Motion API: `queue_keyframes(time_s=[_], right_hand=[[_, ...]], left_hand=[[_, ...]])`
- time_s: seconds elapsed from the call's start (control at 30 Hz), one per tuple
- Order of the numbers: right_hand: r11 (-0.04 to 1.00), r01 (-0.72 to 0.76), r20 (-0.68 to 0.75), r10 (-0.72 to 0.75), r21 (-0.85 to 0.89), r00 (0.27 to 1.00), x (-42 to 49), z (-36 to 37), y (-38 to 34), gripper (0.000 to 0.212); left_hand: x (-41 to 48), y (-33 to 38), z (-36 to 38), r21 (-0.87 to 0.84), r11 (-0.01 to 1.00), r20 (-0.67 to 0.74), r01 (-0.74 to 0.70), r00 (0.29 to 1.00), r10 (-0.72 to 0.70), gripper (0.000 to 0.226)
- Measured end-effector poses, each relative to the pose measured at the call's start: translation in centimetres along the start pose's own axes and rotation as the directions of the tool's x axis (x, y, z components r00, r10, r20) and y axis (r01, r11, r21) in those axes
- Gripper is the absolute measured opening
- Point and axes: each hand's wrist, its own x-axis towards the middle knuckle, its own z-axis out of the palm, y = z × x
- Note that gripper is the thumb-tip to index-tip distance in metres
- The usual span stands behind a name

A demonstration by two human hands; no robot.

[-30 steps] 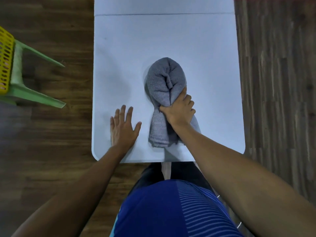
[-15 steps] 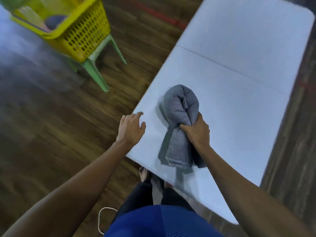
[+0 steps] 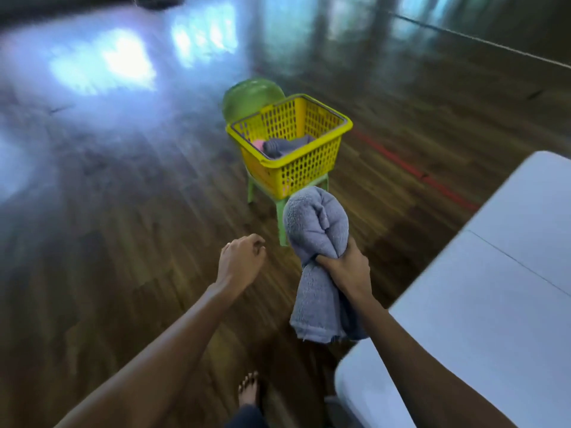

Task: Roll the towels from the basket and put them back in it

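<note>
Moved since the last frame: the rolled towel (image 3: pixel 315 230) is off the counter (image 3: pixel 494 304) and in the air over the floor, left of the counter edge, between it and the basket (image 3: pixel 309 168). Right hand (image 3: pixel 346 267) grips it at the waist, fingers wrapped round the bunched middle; rolled end points far, loose end hangs near. Left hand (image 3: pixel 241 261) has left the counter too and is free in the air, fingers loosely curled, holding nothing. Basket sits on a green chair (image 3: pixel 251 100), beyond the towel, with grey and pink towels (image 3: pixel 284 146) already inside. Step: return leg, roll done, drop-off pending. Next, I'd say: carry it over the near rim and lower it in beside the others. Keep the squeeze on until it's down, or the roll likely slackens.
</note>
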Motion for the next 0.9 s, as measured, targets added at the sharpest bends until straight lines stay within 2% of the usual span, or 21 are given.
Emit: queue_keyframes(time_s=[0.23, 0.37, 0.53, 0.9], right_hand=[[0.995, -0.090, -0.086, 0.093, 0.040, 0.992, 7.1, 9.6, -8.5, 0.060], [0.988, -0.135, -0.123, 0.144, 0.075, 0.982, 11.4, 12.5, -10.6, 0.053], [0.969, -0.203, -0.183, 0.227, 0.139, 0.957, 20.9, 15.9, -13.4, 0.061], [0.905, -0.373, -0.258, 0.418, 0.205, 0.871, 42.0, 19.2, -20.4, 0.062]], left_hand=[[11.9, -6.6, -6.2, 0.029, 0.996, 0.033, -0.089, 0.996, 0.088, 0.020], [18.7, -7.7, -6.1, 0.018, 0.990, 0.038, -0.138, 0.990, 0.138, 0.019], [30.9, -7.2, -4.8, 0.022, 0.973, 0.074, -0.228, 0.971, 0.226, 0.017], [57.2, -7.1, -3.7, -0.005, 0.952, 0.292, -0.307, 0.910, 0.296, 0.017]])
